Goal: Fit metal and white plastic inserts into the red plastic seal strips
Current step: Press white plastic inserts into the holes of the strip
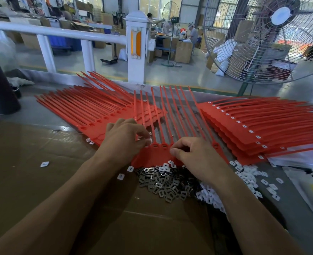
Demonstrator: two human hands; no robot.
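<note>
Ten-odd flat red plastic seal strips (pixel 167 115) fanned toward twelve o'clock, sockets nearest. Left hand (pixel 123 139) pinched a small white plastic insert (pixel 150 140) above a socket; right hand (pixel 192 153) curled at three o'clock, grasp unclear.

Both hands, left (pixel 123 138); right (pixel 192 153), curled, fingertips pinching.

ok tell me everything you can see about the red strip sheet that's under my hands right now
The red seal strip sheet lies flat on the bench between two stacks of the same red strips. It looks like glossy moulded plastic: a joined flat base nearest you, a row of small sockets above it, and long thin tails fanning away toward the railing. The left hand pinches something small and white at one socket; the right hand rests curled on the base. Its near edge meets the pile of metal inserts.
</note>
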